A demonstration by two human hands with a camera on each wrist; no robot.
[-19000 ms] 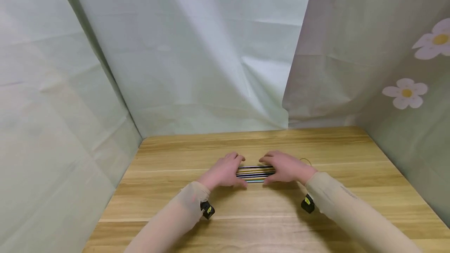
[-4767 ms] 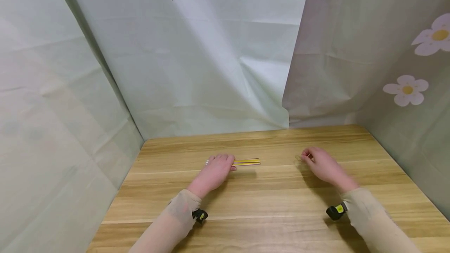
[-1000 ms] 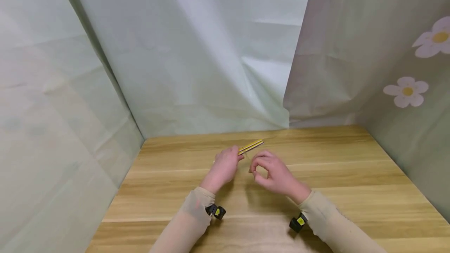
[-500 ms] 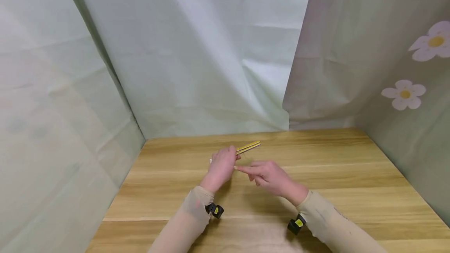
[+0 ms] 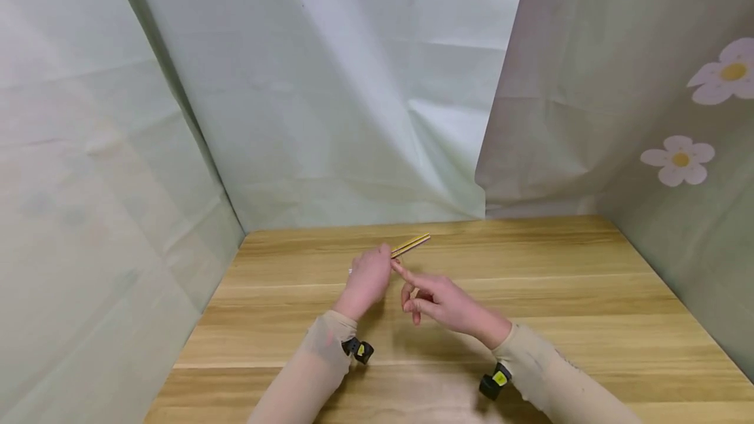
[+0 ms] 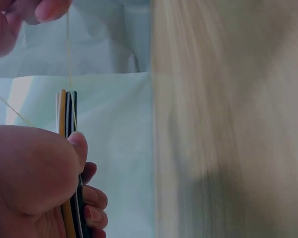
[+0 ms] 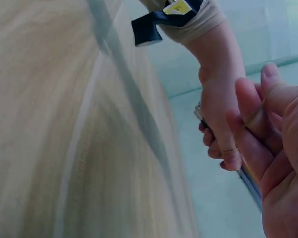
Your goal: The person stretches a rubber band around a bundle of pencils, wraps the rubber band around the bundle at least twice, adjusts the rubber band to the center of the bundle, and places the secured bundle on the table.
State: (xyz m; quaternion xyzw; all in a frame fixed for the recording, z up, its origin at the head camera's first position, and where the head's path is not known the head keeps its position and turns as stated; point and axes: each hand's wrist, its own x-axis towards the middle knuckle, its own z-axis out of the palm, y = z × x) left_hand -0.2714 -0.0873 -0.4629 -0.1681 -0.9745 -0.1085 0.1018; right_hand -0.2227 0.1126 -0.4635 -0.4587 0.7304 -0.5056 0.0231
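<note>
"Start from the head. What are the fingers doing?"

"The left hand (image 5: 368, 277) is wrapped round a bundle of pencils (image 5: 412, 245), back of the hand up. One end slants out forward and rightward, over the wooden tabletop (image 5: 294, 345). The right hand (image 5: 444, 300) stretches its index finger to the left hand's thumb side, the other fingers bent. Both arms reach in from the near edge."

"And the left wrist?"

"Closer there. The left thumb lies along the bundle, fingertips curling round from the far side. A thin yellow rubber band (image 6: 69, 54) runs taut from the bundle, beside the thumb, to the right hand's fingers; a second strand slants off past the base of the thumb."

"Right wrist?"

"The right fingers are bent close together, narrow gaps between them, with the band hooked there. I can't tell exactly which fingers carry it. Beyond, the left hand clasps the pencils, a thin line crossing its thumb."
</note>
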